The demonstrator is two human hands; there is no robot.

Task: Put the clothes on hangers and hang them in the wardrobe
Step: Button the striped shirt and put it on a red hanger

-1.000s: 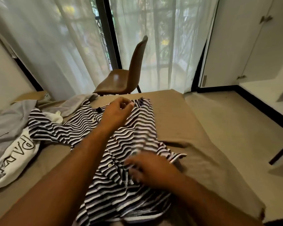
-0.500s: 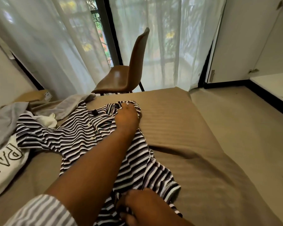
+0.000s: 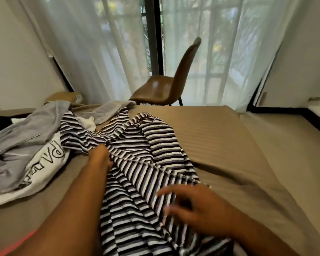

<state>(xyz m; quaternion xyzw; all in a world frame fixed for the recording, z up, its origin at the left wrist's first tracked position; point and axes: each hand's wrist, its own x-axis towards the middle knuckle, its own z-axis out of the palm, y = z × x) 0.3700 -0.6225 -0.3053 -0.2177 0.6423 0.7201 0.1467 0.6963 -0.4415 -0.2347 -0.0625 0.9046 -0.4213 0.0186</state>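
A black-and-white striped shirt (image 3: pixel 151 154) lies crumpled lengthwise on the tan bed (image 3: pixel 225 145). My left hand (image 3: pixel 100 157) is at the shirt's left side near the middle. Its fingers are buried in a fold of the fabric and seem to grip it. My right hand (image 3: pixel 198 209) is blurred, fingers spread and relaxed, lying on the shirt's lower part close to me. No hanger is in view. A white wardrobe door (image 3: pixel 303 52) shows at the far right edge.
A grey garment (image 3: pixel 17 145) and a white T-shirt with black letters (image 3: pixel 44 163) lie on the bed's left side. A brown chair (image 3: pixel 166 85) stands beyond the bed before sheer curtains (image 3: pixel 100 43). Bare floor (image 3: pixel 284 141) runs along the bed's right side.
My left hand has left the collar end and come back toward me to the shirt's left side. My right hand has risen into view over the lower part. The camera has turned left.
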